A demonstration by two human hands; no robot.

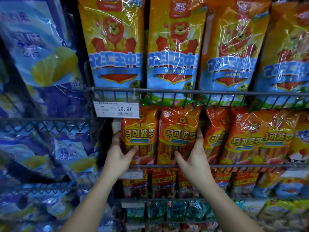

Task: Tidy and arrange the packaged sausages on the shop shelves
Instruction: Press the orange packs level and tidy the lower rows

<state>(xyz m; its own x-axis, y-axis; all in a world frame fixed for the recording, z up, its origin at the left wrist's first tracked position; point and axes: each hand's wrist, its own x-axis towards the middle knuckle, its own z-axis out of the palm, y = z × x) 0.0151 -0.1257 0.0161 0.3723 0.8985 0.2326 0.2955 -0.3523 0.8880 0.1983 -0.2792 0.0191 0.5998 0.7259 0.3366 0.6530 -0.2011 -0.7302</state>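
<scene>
L hand (117, 154) grips outer edge of leftmost orange pack (142, 131), R hand (192, 158) grips next pack (179, 131); both packs upright betw. the hands, long axes vertical, prob. touching.

retail shop aisle; wire shelves (200, 93) stacked with packaged sausages (179, 134); price tag (116, 109) reads 16.90, with barcode

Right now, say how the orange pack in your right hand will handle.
Probably slippery: the orange pack has glossy, glaring film. Likely stiff lengthwise, since straight sausages show through it. Could tip forward; only a low wire rail fronts it.
</scene>
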